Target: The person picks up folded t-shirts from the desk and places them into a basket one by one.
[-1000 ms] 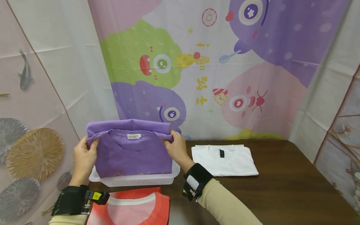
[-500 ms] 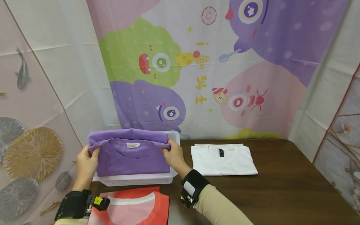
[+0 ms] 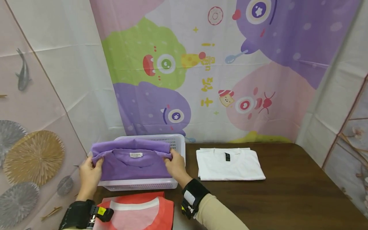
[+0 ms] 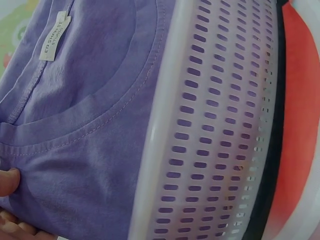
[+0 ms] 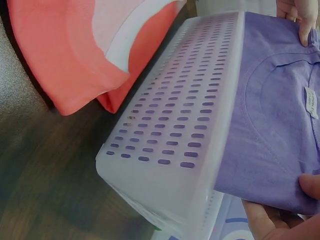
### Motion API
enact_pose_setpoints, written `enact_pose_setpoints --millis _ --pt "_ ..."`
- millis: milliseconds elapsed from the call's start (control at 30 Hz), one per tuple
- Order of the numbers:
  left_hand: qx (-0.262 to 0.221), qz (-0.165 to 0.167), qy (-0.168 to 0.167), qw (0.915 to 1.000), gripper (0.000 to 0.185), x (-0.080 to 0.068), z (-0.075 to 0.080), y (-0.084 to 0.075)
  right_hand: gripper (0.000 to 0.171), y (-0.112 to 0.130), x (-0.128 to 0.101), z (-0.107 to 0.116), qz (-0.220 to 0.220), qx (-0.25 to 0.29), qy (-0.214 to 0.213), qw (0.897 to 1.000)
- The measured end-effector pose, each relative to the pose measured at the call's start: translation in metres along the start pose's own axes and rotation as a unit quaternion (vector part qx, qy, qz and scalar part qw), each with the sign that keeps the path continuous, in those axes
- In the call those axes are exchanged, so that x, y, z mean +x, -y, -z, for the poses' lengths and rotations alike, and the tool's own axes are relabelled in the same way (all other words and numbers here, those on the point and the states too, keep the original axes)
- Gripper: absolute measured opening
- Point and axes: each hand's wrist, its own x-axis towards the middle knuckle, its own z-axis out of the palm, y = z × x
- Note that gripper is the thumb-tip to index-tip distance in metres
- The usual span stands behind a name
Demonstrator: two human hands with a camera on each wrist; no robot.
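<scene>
Where wrists crop, white shirt (image 3: pixel 230 163) visible

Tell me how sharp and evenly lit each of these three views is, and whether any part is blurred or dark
Head view: even, soft light, sharp throughout, no glare on the purple shirt. Left wrist view: shirt stitching crisp, the red shirt soft at the right edge. Right wrist view: basket holes sharp, the table dark and murky, the right hand blurred at the bottom.
</scene>
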Motion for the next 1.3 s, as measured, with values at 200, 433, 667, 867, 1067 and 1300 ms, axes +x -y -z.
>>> enact_pose_setpoints --millis 200,433,667,867,1067,1300 --pt "0.006 0.011 0.008 0.9999 0.022 -0.003 -0.001 0.006 0.009 -0.001 -0.002 -0.002 0.002 -0.006 0.001 1.000" --pt "-0.002 0.014 0.016 0.9998 0.024 -0.005 -0.002 0.014 0.012 -0.003 -0.002 -0.005 0.009 -0.014 0.007 1.000" --pt "0.021 0.003 0.011 0.9997 0.019 -0.005 -0.002 0.019 0.010 -0.007 -0.004 -0.008 0.029 -0.018 0.011 0.999" --pt "0.064 -0.024 0.010 0.9976 0.016 -0.006 -0.002 0.023 0.016 -0.012 -0.008 -0.012 0.050 -0.035 -0.011 0.998" --pt "0.087 -0.034 0.017 0.9955 0.019 -0.007 -0.005 0.025 0.011 -0.020 -0.007 -0.015 0.045 -0.063 -0.023 0.997" --pt "0.107 -0.067 0.041 0.9912 0.018 -0.008 -0.008 0.027 0.007 -0.027 -0.007 -0.018 0.040 -0.068 -0.008 0.997"
